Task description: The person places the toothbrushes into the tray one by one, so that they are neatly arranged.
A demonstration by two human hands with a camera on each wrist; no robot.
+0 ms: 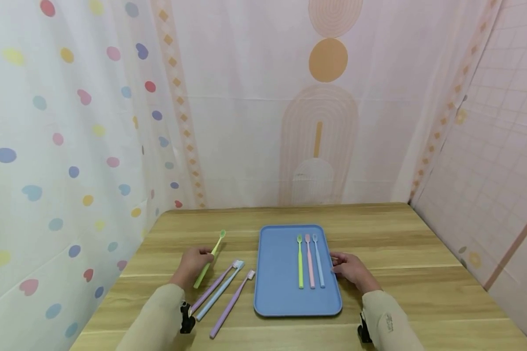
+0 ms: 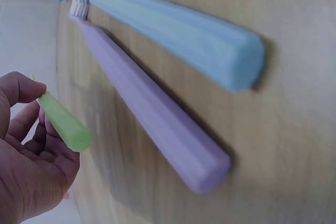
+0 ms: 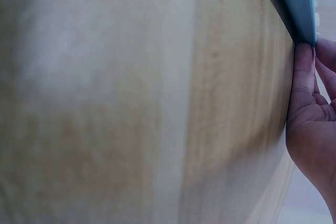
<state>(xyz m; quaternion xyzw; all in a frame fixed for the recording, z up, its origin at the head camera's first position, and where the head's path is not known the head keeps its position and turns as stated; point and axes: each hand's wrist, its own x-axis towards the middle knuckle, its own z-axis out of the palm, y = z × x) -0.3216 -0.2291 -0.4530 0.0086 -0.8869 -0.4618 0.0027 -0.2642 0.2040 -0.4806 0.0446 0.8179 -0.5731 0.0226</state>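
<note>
My left hand (image 1: 193, 263) pinches a yellow-green toothbrush (image 1: 203, 276) between thumb and fingers, its head pointing up and away. In the left wrist view, the end of its handle (image 2: 65, 124) sticks out from the fingers. Beside that hand on the table lie a purple toothbrush (image 1: 212, 291), a light blue toothbrush (image 1: 219, 293) and another purple toothbrush (image 1: 230, 308). My right hand (image 1: 353, 269) grips the right rim of a blue tray (image 1: 274, 273). Inside the tray, green (image 1: 300, 265), pink (image 1: 310, 265) and blue (image 1: 319, 265) toothbrushes lie side by side, heads away.
A wood-grain table (image 1: 377, 224) carries everything. Behind it hangs a patterned curtain (image 1: 246, 122), with a dotted curtain (image 1: 92, 156) on the left. The tray's raised rim stands between the loose toothbrushes and those inside.
</note>
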